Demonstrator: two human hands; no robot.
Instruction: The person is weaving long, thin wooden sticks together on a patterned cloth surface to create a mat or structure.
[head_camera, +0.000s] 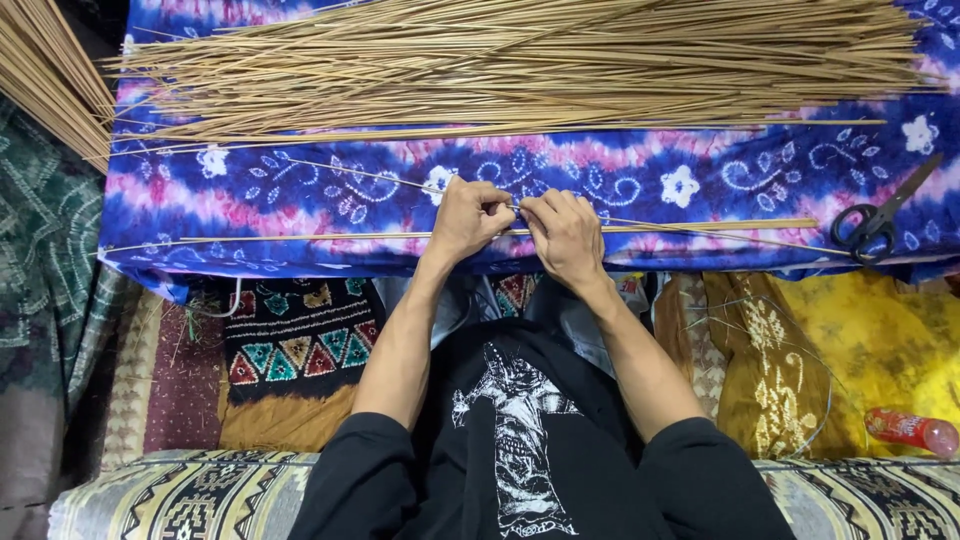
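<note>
Blue-and-pink patterned cloth (300, 190) covers the desk. At frame centre, the left hand (466, 218) and right hand (566, 232) pinch closed on a thin stick (700, 226), apparently its middle. Bending might snap it; scissors (872, 222) at right could snag.

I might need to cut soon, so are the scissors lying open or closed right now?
Closed. The black-handled scissors lie flat on the blue patterned cloth, blades together in one line, pointing up and right, well apart from both hands.
</note>
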